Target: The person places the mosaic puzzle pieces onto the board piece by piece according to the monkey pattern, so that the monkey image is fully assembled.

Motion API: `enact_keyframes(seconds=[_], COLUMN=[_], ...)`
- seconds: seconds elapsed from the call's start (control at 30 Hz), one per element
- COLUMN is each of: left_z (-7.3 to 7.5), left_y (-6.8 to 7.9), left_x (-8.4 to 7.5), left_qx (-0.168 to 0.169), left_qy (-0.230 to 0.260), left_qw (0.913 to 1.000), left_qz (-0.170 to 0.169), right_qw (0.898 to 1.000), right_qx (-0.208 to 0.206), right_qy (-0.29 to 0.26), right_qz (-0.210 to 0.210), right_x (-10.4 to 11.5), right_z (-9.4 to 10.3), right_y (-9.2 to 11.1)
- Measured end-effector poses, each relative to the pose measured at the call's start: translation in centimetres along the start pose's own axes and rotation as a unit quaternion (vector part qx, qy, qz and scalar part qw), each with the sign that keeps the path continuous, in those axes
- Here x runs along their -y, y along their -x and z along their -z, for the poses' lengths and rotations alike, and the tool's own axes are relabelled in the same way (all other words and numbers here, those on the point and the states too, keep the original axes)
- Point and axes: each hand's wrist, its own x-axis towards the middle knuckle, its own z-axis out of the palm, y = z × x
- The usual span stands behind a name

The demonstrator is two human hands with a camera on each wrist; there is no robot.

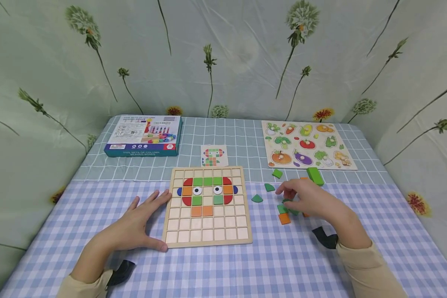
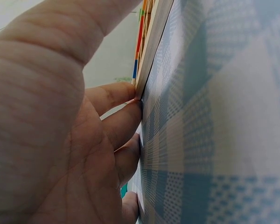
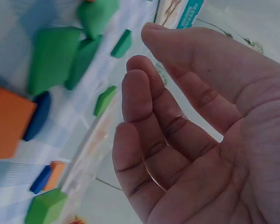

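A wooden grid board (image 1: 207, 224) lies on the checked cloth, with red, green, orange and blue pieces and two eye pieces forming a face in its upper rows. Two orange squares (image 1: 202, 211) sit below the face. My left hand (image 1: 135, 225) is spread at the board's left side, thumb and fingertips against its edge. Over the loose pieces to the right hovers my right hand (image 1: 311, 198), fingers loosely bent and nothing between them. Under and around it lie an orange square (image 1: 284, 219), green quarter-rounds (image 1: 257, 198) and, in the right wrist view, dark blue pieces (image 3: 41, 115).
A picture card (image 1: 214, 152) showing a similar figure lies behind the board. At the back left is a teal-edged box (image 1: 143, 136); a vegetable puzzle board (image 1: 294, 140) lies at the back right. A thick green block (image 1: 315, 176) stands beyond my right hand.
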Motion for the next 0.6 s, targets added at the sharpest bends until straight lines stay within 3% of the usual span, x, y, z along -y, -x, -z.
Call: enact_keyframes(seconds=[0.3, 0.6], left_z=[-0.1, -0.1], left_y=[0.0, 0.0], left_x=[0.1, 0.1], left_qx=[-0.001, 0.0], left_qy=[-0.001, -0.001], left_qw=[1.0, 1.0], left_qz=[-0.003, 0.001], right_qw=[1.0, 1.0], right_qx=[0.005, 0.0], right_qy=[-0.017, -0.014], right_qz=[-0.002, 0.002], right_x=[-1.3, -1.6], right_z=[-1.5, -1.9], right_y=[0.7, 0.7])
